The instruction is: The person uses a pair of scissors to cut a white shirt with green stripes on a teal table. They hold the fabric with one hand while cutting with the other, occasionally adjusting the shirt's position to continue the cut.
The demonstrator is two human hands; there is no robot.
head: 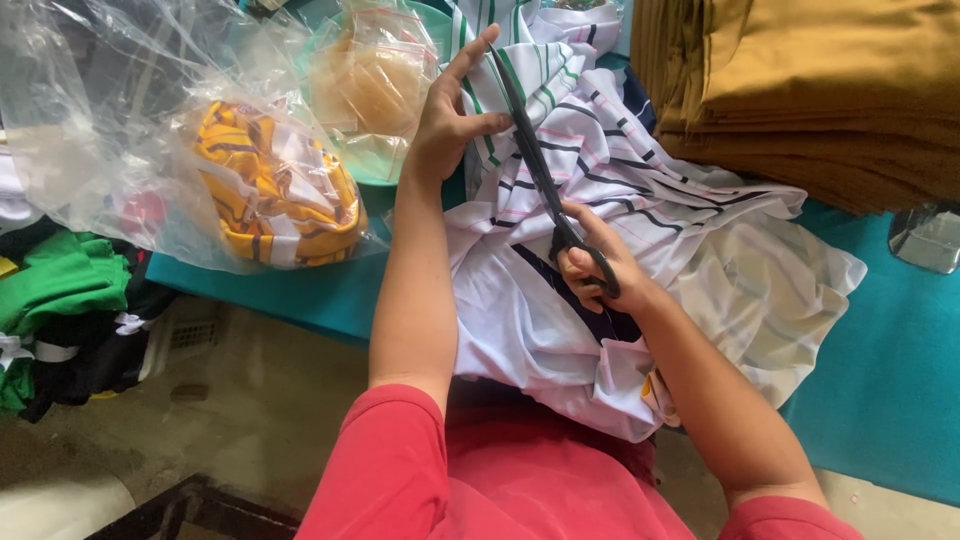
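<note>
I wore a red short-sleeved top (480,480), plain and soft, its sleeves ending above my elbows. My forearms were bare down to my left hand (450,120) and right hand (600,265); no rings, watch or gloves showed.

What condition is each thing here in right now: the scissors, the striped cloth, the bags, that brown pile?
Scissors: blades closed, gripped by right hand, tip at left hand.
Striped white garment: crumpled, draped off teal table.
Yellow striped garment: bunched inside clear plastic bag.
Mustard fabric stack: folded, piled neatly.
Green clothes: heaped loosely.
</note>
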